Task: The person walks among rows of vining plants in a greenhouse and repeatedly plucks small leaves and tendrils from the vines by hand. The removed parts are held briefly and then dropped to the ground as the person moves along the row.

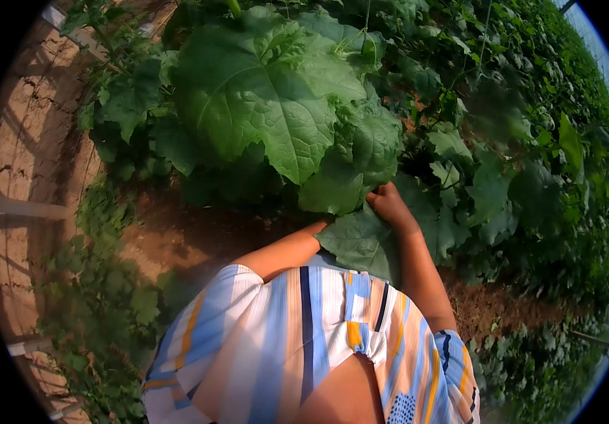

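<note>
My right hand [385, 204] is among the broad lobed leaves of a climbing vine, its fingers curled beside a leaf edge; whether it grips a stem or leaf cannot be made out. My left forearm reaches in under a green leaf [333, 188], and the left hand is hidden behind the foliage. Above both arms spreads a very large leaf [272, 106] with pale veins. Another leaf [360, 238] lies between my forearms, in front of my striped shirt.
Dense vines [537, 175] fill the right side, with thin hanging strings among them. Bare reddish soil [161, 244] shows at left of my arms. A cracked earthen wall [23, 153] with pale supports runs along the far left. Lower plants [92, 307] grow at lower left.
</note>
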A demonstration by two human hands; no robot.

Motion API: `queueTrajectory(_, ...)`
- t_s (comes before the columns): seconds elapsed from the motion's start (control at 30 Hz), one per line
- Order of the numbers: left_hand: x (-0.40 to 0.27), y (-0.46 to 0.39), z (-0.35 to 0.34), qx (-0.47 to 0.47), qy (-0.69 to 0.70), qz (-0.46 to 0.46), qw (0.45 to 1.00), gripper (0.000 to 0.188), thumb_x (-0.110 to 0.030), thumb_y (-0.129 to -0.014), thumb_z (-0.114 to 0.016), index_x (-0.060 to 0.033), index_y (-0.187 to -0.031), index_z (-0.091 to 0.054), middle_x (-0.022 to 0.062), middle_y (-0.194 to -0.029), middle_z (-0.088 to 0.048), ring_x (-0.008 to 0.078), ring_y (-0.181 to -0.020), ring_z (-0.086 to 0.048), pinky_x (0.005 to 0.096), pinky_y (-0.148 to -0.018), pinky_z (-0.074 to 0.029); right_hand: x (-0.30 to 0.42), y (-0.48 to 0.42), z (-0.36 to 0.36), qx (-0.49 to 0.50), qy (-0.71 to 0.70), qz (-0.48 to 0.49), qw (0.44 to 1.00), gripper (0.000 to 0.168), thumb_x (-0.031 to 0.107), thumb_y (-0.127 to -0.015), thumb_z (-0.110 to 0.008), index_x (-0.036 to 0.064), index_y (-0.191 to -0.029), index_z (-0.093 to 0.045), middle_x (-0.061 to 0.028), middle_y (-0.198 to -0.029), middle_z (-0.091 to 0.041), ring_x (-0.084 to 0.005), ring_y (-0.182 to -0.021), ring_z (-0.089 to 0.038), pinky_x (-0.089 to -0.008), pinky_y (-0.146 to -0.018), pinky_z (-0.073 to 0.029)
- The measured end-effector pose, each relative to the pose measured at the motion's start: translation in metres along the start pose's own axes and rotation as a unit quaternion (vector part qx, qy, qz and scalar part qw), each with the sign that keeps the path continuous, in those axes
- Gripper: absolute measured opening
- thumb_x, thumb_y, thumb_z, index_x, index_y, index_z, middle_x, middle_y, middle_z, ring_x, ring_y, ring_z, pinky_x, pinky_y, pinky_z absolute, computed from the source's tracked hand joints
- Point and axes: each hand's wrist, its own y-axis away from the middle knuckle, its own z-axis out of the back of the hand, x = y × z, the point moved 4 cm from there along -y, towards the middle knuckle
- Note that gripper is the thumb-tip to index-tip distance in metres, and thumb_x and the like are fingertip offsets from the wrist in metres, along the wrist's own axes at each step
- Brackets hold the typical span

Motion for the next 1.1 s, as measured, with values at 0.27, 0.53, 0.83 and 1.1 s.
queueTrajectory(0.27,-0.044,-0.039,0.073,-0.172,-0.068,-0.047,0.982,0.023,-0.019,-0.089,-0.051,-0.005,-0.103,-0.062,0.0092,-0.094,-0.064,0.0215,-0.086,-0.061,0.0357,-0.073,-0.048,0.011,0.011,0.086,0.021,0.326,0.074,0.942,0.036,0.015,-0.08,-0.061,0.002,-0.113,-0.056,-0.0123,-0.111,-0.061,-0.0221,-0.1,-0.058,-0.0351,-0.086,-0.045)
queueTrajectory(0.53,-0.048,-0.035,0.066,-0.119,-0.026,-0.039,0.992,0.023,-0.021,-0.089,-0.05,-0.0058,-0.101,-0.062,0.0108,-0.093,-0.064,0.0245,-0.086,-0.061,0.038,-0.072,-0.048,0.005,0.031,0.07,0.064,0.19,-0.143,0.969,0.046,0.021,-0.08,-0.064,0.004,-0.121,-0.053,-0.0117,-0.119,-0.056,-0.0186,-0.108,-0.05,-0.0344,-0.095,-0.039)
queueTrajectory(0.83,-0.063,-0.013,0.115,-0.202,-0.4,-0.02,0.894,0.021,-0.022,-0.088,-0.05,-0.0077,-0.098,-0.062,0.0148,-0.092,-0.064,0.0304,-0.086,-0.062,0.0416,-0.071,-0.047,0.029,0.051,0.065,-0.044,-0.077,-0.082,0.993,0.043,0.021,-0.083,-0.06,0.003,-0.121,-0.05,-0.0082,-0.114,-0.057,-0.0171,-0.098,-0.054,-0.0302,-0.085,-0.044)
queueTrajectory(1.1,-0.081,-0.001,0.167,-0.267,-0.443,-0.19,0.835,0.029,-0.029,-0.088,-0.048,-0.0061,-0.099,-0.061,0.0177,-0.092,-0.063,0.036,-0.089,-0.058,0.0426,-0.075,-0.045,0.035,0.033,0.052,0.121,0.192,-0.004,0.974,0.04,0.011,-0.075,-0.065,0.0,-0.113,-0.057,-0.0037,-0.106,-0.062,-0.0118,-0.097,-0.051,-0.0289,-0.088,-0.041)
